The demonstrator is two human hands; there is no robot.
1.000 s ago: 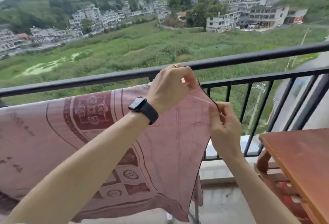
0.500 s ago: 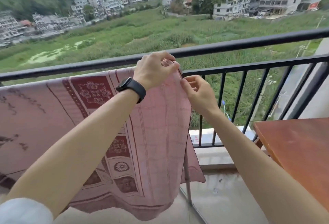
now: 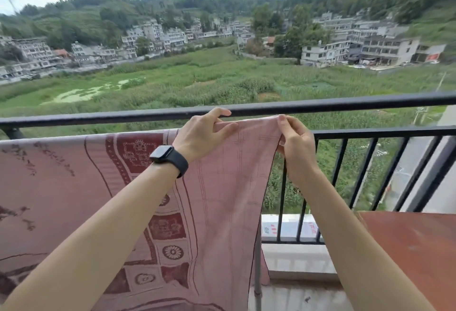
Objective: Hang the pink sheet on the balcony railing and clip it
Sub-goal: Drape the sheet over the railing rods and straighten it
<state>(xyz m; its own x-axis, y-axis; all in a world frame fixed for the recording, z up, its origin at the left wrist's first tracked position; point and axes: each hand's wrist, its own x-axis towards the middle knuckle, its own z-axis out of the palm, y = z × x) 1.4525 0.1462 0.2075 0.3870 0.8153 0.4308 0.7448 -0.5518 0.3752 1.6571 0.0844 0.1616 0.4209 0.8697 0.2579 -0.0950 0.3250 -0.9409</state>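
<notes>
Pink sheet [image 3: 222, 187] pinched by left hand [image 3: 199, 135] and right hand [image 3: 296, 142].

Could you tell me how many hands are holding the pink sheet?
2: the left hand grips the top edge of the pink sheet; the right hand pinches its corner.

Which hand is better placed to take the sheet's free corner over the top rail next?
Probably the right hand: it pinches the pink sheet at its end corner, just under the top rail. The left hand grips the edge further in.
</notes>
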